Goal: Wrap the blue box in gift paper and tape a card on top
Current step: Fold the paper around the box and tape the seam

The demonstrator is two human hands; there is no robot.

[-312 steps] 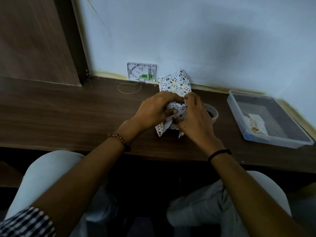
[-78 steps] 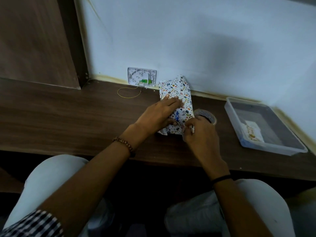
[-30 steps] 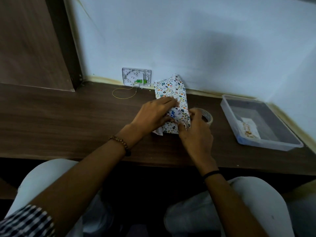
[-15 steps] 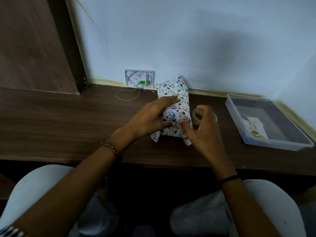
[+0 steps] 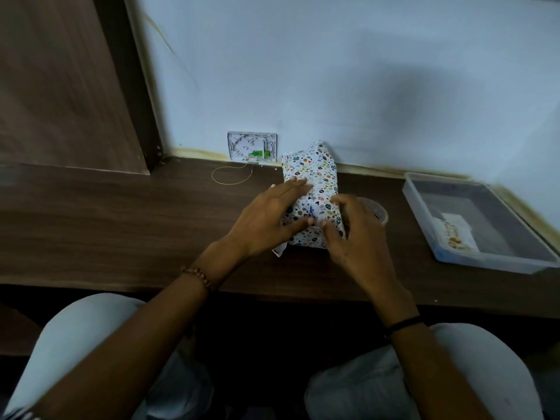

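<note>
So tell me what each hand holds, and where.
Left hand presses flat on top of the wrapped box; right hand grips its near right edge.

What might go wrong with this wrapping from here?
The seam looks unsealed: a sliver of blue box shows between the paper edges, so if the left hand lifts off the gift paper, it may spring open. A loose paper corner sticks out at the near left and could crease or tear. The tape roll sits partly hidden behind the right hand, so reaching it may mean letting go.
</note>
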